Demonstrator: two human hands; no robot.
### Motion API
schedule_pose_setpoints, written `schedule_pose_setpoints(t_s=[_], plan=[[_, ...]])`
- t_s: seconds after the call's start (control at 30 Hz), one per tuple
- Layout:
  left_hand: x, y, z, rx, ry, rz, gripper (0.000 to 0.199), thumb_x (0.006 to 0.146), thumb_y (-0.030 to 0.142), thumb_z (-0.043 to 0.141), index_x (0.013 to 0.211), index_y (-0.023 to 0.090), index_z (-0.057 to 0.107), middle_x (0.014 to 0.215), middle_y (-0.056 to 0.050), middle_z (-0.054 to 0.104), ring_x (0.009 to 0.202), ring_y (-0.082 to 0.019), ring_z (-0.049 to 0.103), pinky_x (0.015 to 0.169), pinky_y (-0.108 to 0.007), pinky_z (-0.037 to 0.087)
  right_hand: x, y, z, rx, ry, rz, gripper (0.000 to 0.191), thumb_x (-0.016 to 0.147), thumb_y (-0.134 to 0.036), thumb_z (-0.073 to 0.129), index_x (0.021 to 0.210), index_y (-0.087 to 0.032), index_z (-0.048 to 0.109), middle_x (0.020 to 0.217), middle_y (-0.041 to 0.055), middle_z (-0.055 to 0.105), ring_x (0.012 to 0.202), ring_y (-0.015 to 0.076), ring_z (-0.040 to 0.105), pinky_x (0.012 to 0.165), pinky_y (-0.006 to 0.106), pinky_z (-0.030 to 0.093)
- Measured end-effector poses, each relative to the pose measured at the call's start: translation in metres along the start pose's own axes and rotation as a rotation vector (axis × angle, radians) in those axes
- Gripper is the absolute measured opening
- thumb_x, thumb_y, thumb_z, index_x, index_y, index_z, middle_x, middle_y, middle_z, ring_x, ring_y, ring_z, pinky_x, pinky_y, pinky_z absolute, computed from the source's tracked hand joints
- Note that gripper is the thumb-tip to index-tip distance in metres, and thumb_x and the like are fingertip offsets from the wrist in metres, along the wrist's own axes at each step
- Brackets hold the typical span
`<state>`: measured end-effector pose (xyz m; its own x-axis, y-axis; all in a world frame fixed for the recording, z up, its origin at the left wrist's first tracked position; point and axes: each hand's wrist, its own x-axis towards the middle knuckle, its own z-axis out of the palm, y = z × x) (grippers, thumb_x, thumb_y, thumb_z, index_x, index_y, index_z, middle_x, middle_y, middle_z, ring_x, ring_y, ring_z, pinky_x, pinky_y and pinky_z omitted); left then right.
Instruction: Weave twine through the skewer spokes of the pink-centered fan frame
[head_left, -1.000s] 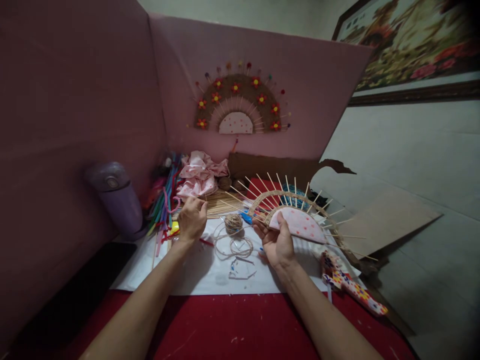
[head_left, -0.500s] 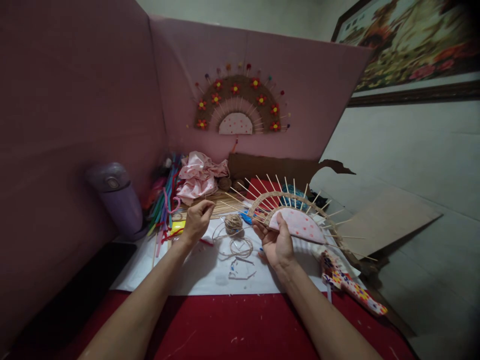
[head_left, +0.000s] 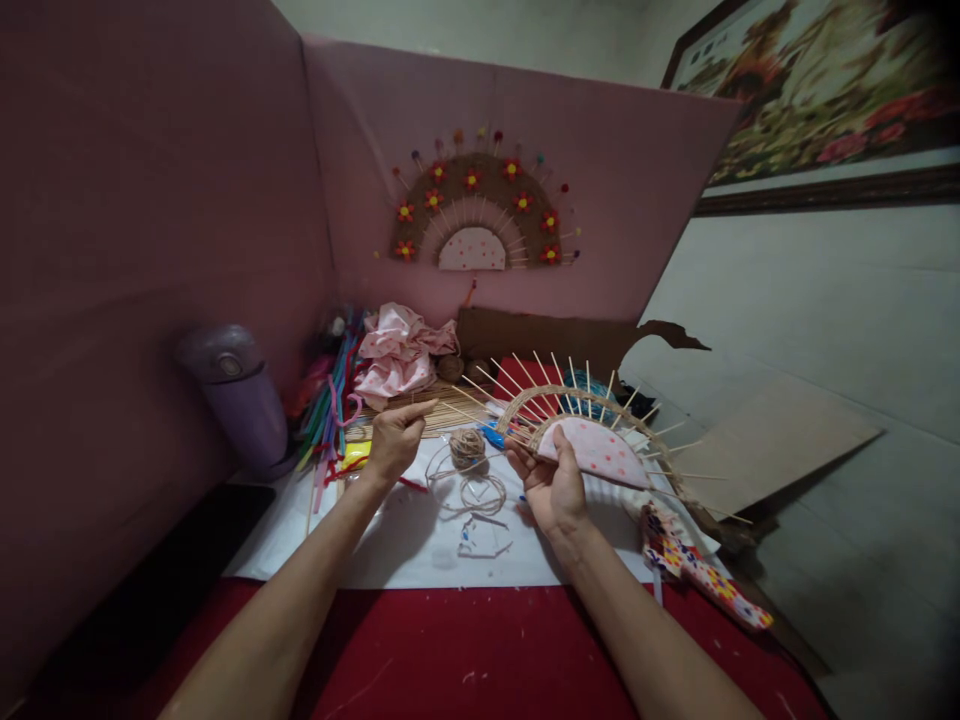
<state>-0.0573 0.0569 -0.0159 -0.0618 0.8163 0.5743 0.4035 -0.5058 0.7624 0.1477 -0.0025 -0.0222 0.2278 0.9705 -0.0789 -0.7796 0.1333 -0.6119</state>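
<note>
My right hand grips the left end of a half-round craft piece, with the thumb on its pink dotted fabric. Thin wooden sticks fan out from that piece, and an arc of twine crosses them. My left hand is held up to the left, apart from the piece. Its index finger points right while the other fingers are folded; whether anything is inside them is hidden. Between and below the hands lie a ball of twine and a loose twine coil on the white sheet.
A purple bottle stands left, beside colourful pipe cleaners. Crumpled pink fabric and loose sticks lie behind. A flower-patterned glue gun rests at right. A finished-looking half-round decoration hangs on the pink panel.
My left index finger has stretched out to the right from a closed pinch. My right hand and the half-round craft piece have barely moved.
</note>
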Motion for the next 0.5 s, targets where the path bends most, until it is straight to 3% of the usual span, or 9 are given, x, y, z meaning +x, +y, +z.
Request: schedule_pose_setpoints(t_s=[0.17, 0.3, 0.4, 0.5], plan=[[0.001, 0.001, -0.002, -0.020, 0.089, -0.033, 0.025, 0.068, 0.018, 0.048, 0.064, 0.020, 0.073, 0.053, 0.001, 0.064, 0.054, -0.014, 0.057, 0.054, -0.023, 0.043, 0.001, 0.000, -0.001, 0.002, 0.002, 0.007, 0.029, 0.074, -0.038, 0.062, 0.083, -0.011, 0.057, 0.069, 0.0116, 0.071, 0.066, 0.0199, 0.069, 0.059, 0.026, 0.057], [0.001, 0.000, -0.001, -0.127, 0.119, -0.042, 0.023, 0.064, 0.018, 0.048, 0.053, 0.020, 0.068, 0.049, 0.001, 0.058, 0.054, -0.012, 0.055, 0.055, -0.022, 0.042, 0.000, 0.000, -0.001, 0.001, 0.009, 0.003, 0.027, 0.076, -0.036, 0.059, 0.084, -0.010, 0.057, 0.069, 0.0118, 0.071, 0.066, 0.0196, 0.069, 0.059, 0.027, 0.057], [0.001, 0.010, -0.003, -0.276, 0.123, -0.148, 0.017, 0.062, 0.019, 0.051, 0.055, 0.018, 0.067, 0.042, 0.003, 0.048, 0.042, -0.008, 0.043, 0.044, -0.021, 0.035, 0.001, -0.001, -0.001, -0.001, 0.013, 0.007, 0.027, 0.078, -0.036, 0.056, 0.083, -0.010, 0.057, 0.070, 0.0131, 0.071, 0.066, 0.0193, 0.069, 0.061, 0.026, 0.057], [0.003, 0.033, -0.015, -0.439, 0.095, -0.300, 0.016, 0.064, 0.022, 0.054, 0.069, 0.016, 0.068, 0.038, 0.008, 0.031, 0.032, -0.004, 0.022, 0.034, -0.019, 0.017, 0.000, -0.001, 0.000, -0.004, 0.027, 0.012, 0.029, 0.080, -0.038, 0.053, 0.084, -0.009, 0.057, 0.070, 0.0141, 0.071, 0.067, 0.0189, 0.069, 0.061, 0.025, 0.057]])
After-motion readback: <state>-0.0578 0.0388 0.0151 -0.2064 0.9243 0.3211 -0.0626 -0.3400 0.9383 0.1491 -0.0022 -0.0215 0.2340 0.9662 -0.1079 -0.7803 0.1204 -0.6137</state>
